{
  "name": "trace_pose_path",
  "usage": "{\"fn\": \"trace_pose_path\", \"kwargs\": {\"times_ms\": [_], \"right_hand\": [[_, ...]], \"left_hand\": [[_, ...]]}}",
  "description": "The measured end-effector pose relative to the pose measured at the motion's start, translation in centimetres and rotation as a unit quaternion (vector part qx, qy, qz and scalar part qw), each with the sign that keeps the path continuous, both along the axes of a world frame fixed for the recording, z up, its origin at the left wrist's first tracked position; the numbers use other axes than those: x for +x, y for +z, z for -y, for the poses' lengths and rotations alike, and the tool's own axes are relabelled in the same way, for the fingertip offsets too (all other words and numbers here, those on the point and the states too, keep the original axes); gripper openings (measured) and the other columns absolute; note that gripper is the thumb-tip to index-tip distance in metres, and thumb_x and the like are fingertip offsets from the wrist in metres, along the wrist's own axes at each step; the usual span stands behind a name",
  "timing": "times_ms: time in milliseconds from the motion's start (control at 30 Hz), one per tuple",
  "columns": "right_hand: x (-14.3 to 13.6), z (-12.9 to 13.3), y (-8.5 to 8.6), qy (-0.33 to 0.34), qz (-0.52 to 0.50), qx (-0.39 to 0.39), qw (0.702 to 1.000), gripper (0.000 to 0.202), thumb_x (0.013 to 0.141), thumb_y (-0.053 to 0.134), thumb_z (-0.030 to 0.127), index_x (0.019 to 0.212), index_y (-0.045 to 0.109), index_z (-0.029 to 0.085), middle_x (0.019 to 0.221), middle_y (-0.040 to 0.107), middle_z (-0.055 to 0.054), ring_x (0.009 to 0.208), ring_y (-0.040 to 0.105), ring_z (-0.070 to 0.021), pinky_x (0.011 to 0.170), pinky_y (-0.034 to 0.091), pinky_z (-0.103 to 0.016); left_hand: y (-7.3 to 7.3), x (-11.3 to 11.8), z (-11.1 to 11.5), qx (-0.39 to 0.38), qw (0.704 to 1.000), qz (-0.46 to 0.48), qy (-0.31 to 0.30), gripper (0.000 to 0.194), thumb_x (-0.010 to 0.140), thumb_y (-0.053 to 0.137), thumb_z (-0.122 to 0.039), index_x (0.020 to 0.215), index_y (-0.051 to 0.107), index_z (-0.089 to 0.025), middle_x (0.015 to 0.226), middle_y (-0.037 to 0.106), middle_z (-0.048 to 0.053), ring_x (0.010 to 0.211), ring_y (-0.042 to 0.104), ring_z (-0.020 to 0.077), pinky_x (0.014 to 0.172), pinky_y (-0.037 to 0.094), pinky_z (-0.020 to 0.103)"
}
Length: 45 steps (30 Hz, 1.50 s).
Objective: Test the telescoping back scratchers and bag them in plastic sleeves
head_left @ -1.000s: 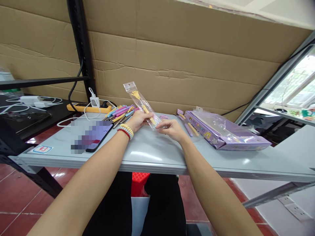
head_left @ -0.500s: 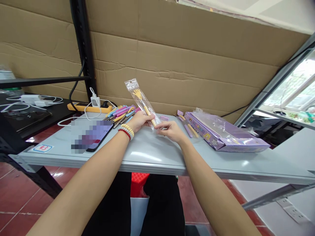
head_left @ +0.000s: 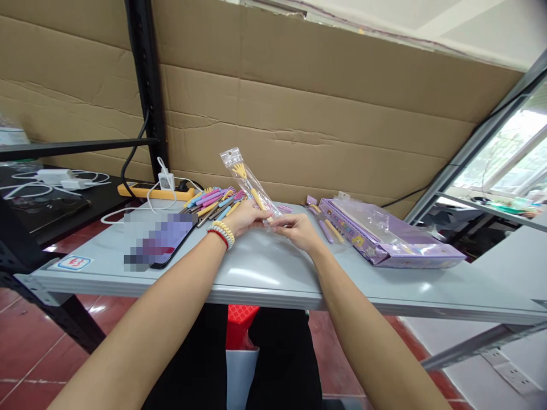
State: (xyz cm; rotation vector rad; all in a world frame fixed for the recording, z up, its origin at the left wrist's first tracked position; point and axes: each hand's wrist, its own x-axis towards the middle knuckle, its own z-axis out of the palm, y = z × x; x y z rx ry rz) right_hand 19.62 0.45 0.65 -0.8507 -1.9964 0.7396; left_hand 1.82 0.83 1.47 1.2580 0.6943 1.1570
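Observation:
A yellow back scratcher with a hand-shaped head lies inside a clear plastic sleeve. It tilts up and away to the left above the table. My left hand, with beaded bands at the wrist, is closed on the sleeve's lower part, its fingers partly hidden. Thumb and fingers of my right hand pinch the sleeve's bottom end from the right. Behind my left hand lies a pile of coloured back scratchers. To the right of my right hand are packaged scratchers in purple and yellow.
An open purple box with clear plastic in it sits on the right of the grey table. On the left are a phone, partly blurred, a white cable and a yellow power strip. Cardboard stands behind.
The bagged back scratcher sits slightly lower and further right. My left fingers have slid toward its bottom end. My right hand keeps its pinch there. The view has shifted a little.

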Motion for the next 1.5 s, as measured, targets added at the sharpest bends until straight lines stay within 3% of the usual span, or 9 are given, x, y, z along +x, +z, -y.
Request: {"fn": "trace_pose_path", "kwargs": {"times_ms": [433,733,1000,1200,1500], "right_hand": [[0.05,-0.16,0.00,0.010,0.011,0.010,1.000,0.017,0.060,0.078,0.033,0.070,0.074,0.019,0.086,0.066,-0.005,0.080,0.058,-0.0186,0.074,0.045,-0.033],[0.01,-0.21,0.06,0.057,0.025,-0.022,0.998,0.018,0.059,0.079,0.032,0.068,0.072,0.019,0.086,0.068,-0.005,0.084,0.059,-0.0201,0.082,0.043,-0.036],[-0.05,-0.17,0.01,0.082,0.051,-0.039,0.995,0.014,0.062,0.078,0.030,0.069,0.073,0.019,0.081,0.068,-0.004,0.082,0.060,-0.0197,0.082,0.043,-0.037],[-0.03,-0.19,-0.05,0.028,0.011,-0.015,0.999,0.018,0.064,0.076,0.036,0.072,0.074,0.020,0.082,0.070,-0.005,0.078,0.060,-0.0191,0.076,0.044,-0.034],[-0.11,0.07,-0.21,-0.046,0.051,0.012,0.998,0.026,0.066,0.073,0.041,0.070,0.069,0.015,0.063,0.061,-0.001,0.059,0.048,-0.0124,0.059,0.036,-0.028]], "left_hand": [[-0.17,0.13,-0.06,0.032,0.996,-0.060,0.054,0.029,0.063,0.074,-0.009,0.083,0.054,-0.014,0.071,0.063,0.001,0.058,0.057,0.0105,0.054,0.044,0.024],[0.05,-0.09,-0.18,0.066,0.989,-0.097,0.090,0.031,0.059,0.079,-0.014,0.078,0.055,-0.014,0.067,0.061,0.001,0.055,0.056,0.0108,0.051,0.041,0.024],[0.49,-0.15,0.16,0.063,0.991,-0.085,0.083,0.034,0.059,0.076,-0.007,0.088,0.060,-0.014,0.065,0.060,-0.002,0.053,0.055,0.0090,0.049,0.040,0.022],[0.53,-0.11,0.22,0.069,0.988,-0.115,0.082,0.045,0.056,0.080,-0.011,0.098,0.063,-0.013,0.064,0.062,0.000,0.053,0.056,0.0114,0.049,0.041,0.024],[0.54,0.29,0.41,0.085,0.979,-0.175,0.054,0.030,0.063,0.078,-0.021,0.087,0.061,-0.013,0.065,0.058,-0.001,0.054,0.054,0.0095,0.049,0.042,0.023]]}}
